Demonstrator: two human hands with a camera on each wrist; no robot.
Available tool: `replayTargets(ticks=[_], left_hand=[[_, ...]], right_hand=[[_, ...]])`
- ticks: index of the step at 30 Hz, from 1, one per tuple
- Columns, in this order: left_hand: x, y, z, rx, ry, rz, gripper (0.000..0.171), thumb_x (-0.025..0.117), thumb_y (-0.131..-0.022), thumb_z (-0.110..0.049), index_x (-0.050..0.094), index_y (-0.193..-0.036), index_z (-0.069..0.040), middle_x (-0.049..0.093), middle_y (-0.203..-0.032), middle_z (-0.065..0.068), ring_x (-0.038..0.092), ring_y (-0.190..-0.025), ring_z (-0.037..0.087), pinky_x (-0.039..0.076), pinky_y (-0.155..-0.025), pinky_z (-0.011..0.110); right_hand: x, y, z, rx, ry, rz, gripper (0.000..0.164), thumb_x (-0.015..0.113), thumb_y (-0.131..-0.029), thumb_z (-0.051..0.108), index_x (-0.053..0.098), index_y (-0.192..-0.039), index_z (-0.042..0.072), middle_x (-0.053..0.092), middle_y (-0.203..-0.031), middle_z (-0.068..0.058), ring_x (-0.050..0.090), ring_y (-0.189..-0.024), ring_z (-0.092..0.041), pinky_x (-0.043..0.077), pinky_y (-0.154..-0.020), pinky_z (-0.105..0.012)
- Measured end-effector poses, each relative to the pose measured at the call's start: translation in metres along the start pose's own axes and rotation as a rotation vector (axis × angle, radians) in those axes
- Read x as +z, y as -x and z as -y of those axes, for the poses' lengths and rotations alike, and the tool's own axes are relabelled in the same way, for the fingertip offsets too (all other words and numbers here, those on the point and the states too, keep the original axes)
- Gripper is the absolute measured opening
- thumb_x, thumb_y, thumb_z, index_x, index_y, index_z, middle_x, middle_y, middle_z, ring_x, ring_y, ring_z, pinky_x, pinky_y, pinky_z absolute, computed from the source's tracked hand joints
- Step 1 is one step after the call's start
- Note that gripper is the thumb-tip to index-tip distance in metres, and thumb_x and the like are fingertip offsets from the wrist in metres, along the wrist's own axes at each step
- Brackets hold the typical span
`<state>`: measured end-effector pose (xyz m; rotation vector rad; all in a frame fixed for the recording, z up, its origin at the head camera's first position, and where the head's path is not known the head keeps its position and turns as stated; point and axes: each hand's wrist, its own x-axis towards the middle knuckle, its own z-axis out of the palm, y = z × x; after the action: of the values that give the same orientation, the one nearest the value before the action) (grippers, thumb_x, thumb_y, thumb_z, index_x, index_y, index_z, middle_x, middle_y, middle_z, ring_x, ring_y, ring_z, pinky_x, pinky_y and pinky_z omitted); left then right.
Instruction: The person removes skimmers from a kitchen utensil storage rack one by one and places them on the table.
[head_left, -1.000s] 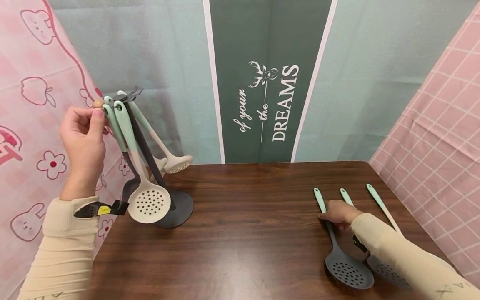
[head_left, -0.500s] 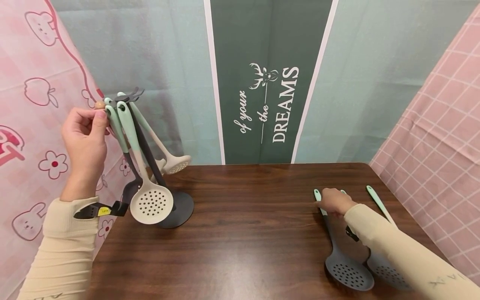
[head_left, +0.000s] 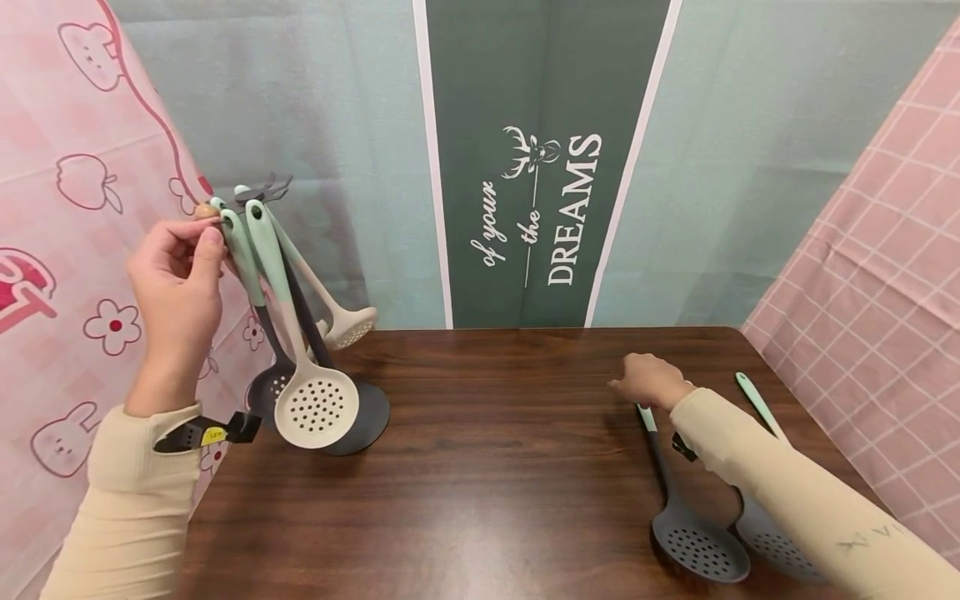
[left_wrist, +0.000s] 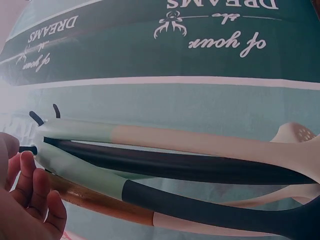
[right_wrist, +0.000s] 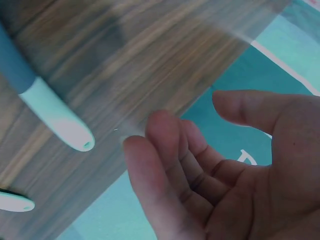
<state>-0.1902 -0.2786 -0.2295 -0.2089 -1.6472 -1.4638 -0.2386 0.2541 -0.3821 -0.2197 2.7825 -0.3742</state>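
Note:
On the left, my left hand [head_left: 176, 283] pinches a hook tip of the dark utensil stand [head_left: 369, 421] between thumb and fingers. From this stand hang a cream skimmer [head_left: 317, 408] with a mint handle, a dark utensil [head_left: 262, 387] partly behind it, a cream slotted utensil [head_left: 351, 327] and a brown-handled one [left_wrist: 100, 201]. My right hand [head_left: 652, 382] is above the table at right, fingers loosely bent and thumb apart, holding nothing. Beneath it lies a dark skimmer [head_left: 701, 546], its mint handle end hidden by the hand in the head view.
A second dark skimmer [head_left: 780, 546] lies partly under my right sleeve. Farther right is a utensil with a mint handle [head_left: 756, 400], its lower part covered by the arm. Patterned cloths surround the brown wooden table [head_left: 480, 433] at back and sides.
My right hand has moved off the dark skimmer's handle, up and to the left. My left hand and the hanging utensils have shifted slightly right, while the stand's base stays in place.

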Motion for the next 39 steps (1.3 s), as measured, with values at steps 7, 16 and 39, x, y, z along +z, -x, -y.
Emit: replayTargets(ticks=[7, 16, 39], left_hand=[[0.001, 0.007, -0.006, 0.009, -0.1, 0.01, 0.017, 0.061, -0.099, -0.001, 0.073, -0.109, -0.009, 0.066, -0.089, -0.005, 0.055, -0.074, 0.011, 0.047, -0.071, 0.018], [0.003, 0.011, -0.011, -0.003, -0.202, 0.021, 0.021, 0.06, -0.102, -0.012, 0.075, -0.114, -0.003, 0.069, -0.101, -0.005, 0.056, -0.081, 0.011, 0.047, -0.075, 0.02], [0.014, 0.019, -0.014, 0.038, -0.252, 0.014, 0.023, 0.061, -0.101, -0.013, 0.075, -0.117, -0.003, 0.069, -0.103, -0.012, 0.057, -0.08, 0.007, 0.045, -0.072, 0.019]], right_hand=[[-0.007, -0.011, 0.025, -0.032, 0.012, -0.064, 0.03, 0.063, -0.099, 0.025, 0.061, -0.077, 0.006, 0.056, -0.059, -0.004, 0.054, -0.046, -0.016, 0.043, -0.046, -0.032], [-0.016, -0.026, 0.089, -0.168, 0.018, -0.222, 0.037, 0.067, -0.095, 0.026, 0.048, -0.064, 0.015, 0.041, -0.058, 0.005, 0.038, -0.054, -0.013, 0.03, -0.049, -0.031], [-0.042, -0.035, 0.267, -0.457, -0.218, -0.319, 0.025, 0.061, -0.102, 0.037, 0.07, -0.107, 0.014, 0.063, -0.076, 0.002, 0.059, -0.066, -0.015, 0.046, -0.06, -0.031]])
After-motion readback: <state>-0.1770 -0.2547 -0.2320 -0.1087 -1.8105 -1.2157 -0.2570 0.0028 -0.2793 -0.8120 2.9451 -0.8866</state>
